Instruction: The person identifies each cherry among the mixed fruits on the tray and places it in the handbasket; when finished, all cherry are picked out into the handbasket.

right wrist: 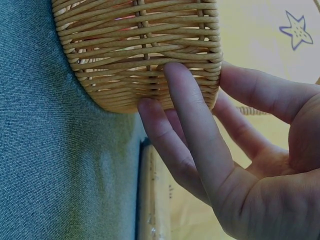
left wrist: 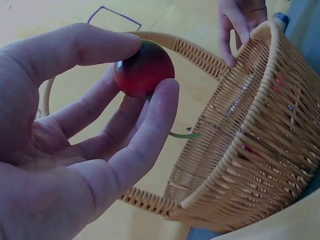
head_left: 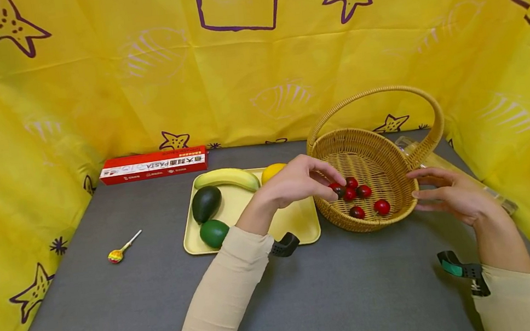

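Note:
My left hand (head_left: 292, 181) pinches a dark red cherry (left wrist: 145, 69) between thumb and forefinger. A thin green stem (left wrist: 185, 135) trails below it. The hand hovers over the near-left rim of a wicker basket (head_left: 341, 222) with a tall arched handle (head_left: 375, 91). Inside the basket lie several other cherries (head_left: 382, 207), some red, some partly dark. On the basket's right side, my right hand (head_left: 457, 197) touches the rim and outer wall with extended fingertips (right wrist: 177, 75).
A cream tray (head_left: 272, 225) holds a banana (head_left: 227, 178), a dark avocado (head_left: 207, 204), a green fruit (head_left: 214, 233) and a yellow-orange fruit (head_left: 273, 173). A red pasta box (head_left: 153, 165) and lollipop (head_left: 116, 255) lie left. A transparent-ended package (head_left: 458, 164) lies behind the right hand.

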### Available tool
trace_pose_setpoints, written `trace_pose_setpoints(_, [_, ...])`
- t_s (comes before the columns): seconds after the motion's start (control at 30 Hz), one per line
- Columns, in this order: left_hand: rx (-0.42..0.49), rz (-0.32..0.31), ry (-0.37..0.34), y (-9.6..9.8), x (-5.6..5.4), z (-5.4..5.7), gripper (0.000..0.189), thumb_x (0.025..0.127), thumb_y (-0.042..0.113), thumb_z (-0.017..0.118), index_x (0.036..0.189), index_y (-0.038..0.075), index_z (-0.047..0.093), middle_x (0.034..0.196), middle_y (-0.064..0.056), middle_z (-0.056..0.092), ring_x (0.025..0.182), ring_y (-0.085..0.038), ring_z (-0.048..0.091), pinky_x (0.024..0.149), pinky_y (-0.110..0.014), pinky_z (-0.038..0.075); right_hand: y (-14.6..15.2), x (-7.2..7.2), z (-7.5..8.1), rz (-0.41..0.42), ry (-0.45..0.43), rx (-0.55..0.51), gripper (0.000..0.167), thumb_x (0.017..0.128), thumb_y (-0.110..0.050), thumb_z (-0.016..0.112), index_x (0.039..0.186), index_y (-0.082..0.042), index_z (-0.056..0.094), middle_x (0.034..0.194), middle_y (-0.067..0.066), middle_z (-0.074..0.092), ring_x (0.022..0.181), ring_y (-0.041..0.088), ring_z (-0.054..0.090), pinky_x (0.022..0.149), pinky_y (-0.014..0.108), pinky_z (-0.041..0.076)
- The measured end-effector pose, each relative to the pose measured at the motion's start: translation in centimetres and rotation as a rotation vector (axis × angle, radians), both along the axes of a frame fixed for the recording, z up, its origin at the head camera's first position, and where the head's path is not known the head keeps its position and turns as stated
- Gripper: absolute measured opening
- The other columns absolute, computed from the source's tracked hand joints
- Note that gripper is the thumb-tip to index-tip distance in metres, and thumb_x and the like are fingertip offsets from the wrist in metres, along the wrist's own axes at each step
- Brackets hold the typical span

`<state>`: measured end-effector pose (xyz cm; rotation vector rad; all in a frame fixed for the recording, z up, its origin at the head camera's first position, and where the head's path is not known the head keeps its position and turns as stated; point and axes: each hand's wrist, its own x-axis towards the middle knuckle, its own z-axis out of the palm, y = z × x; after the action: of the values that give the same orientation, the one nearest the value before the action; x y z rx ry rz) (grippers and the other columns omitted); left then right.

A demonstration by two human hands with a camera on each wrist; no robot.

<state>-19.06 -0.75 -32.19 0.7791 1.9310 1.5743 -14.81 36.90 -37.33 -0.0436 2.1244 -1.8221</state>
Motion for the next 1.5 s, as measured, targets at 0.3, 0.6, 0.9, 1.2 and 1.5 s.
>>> trace_pose_setpoints(0.3, [-0.021,-0.019,0.024,1.9,-0.7,1.0,0.027,0.083,-0.004,0.080,0.110,0.001,0.077,0.102,-0.007,0.077,0.090,-0.018,0.072,0.080,-0.028,0.056,0.0,0.1,0.0,-0.001,0.001,0.001,0.043,0.100,0.000,0.066,0.141,-0.011,0.061,0.133,-0.013,0.050,0.101,0.011,0.073,0.082,0.033,0.063])
trace_pose_setpoints(0.6, [-0.036,-0.015,0.064,3.7,-1.6,1.5,0.021,0.085,0.000,0.080,0.104,0.010,0.080,0.101,-0.001,0.077,0.082,-0.017,0.068,0.072,-0.029,0.055,-0.1,0.1,0.1,-0.003,0.001,0.010,0.043,0.100,-0.001,0.067,0.141,-0.011,0.060,0.133,-0.011,0.050,0.102,0.011,0.072,0.083,0.034,0.063])
trace_pose_setpoints(0.9, [-0.013,0.002,-0.002,5.3,-2.7,1.7,0.023,0.086,0.001,0.080,0.108,0.006,0.080,0.104,-0.005,0.076,0.083,-0.022,0.074,0.082,-0.035,0.062,-0.1,0.2,0.1,-0.013,0.004,-0.004,0.043,0.099,-0.001,0.067,0.141,-0.010,0.061,0.131,-0.010,0.054,0.102,0.011,0.072,0.082,0.034,0.064])
trace_pose_setpoints(1.2, [-0.068,0.007,0.004,7.1,-3.6,1.8,0.023,0.087,0.001,0.076,0.109,0.005,0.079,0.101,-0.005,0.076,0.088,-0.023,0.074,0.085,-0.037,0.062,-0.2,0.2,0.2,-0.019,-0.006,0.013,0.043,0.099,-0.003,0.068,0.141,-0.011,0.060,0.130,-0.007,0.054,0.103,0.011,0.072,0.083,0.034,0.063])
trace_pose_setpoints(1.5, [-0.133,0.032,-0.033,8.5,-5.0,1.2,0.027,0.088,0.000,0.076,0.116,0.001,0.077,0.098,-0.005,0.077,0.084,-0.020,0.072,0.076,-0.029,0.060,-0.2,0.3,0.1,-0.018,0.012,0.000,0.043,0.100,-0.001,0.067,0.142,-0.010,0.060,0.129,-0.005,0.055,0.103,0.011,0.071,0.082,0.034,0.063])
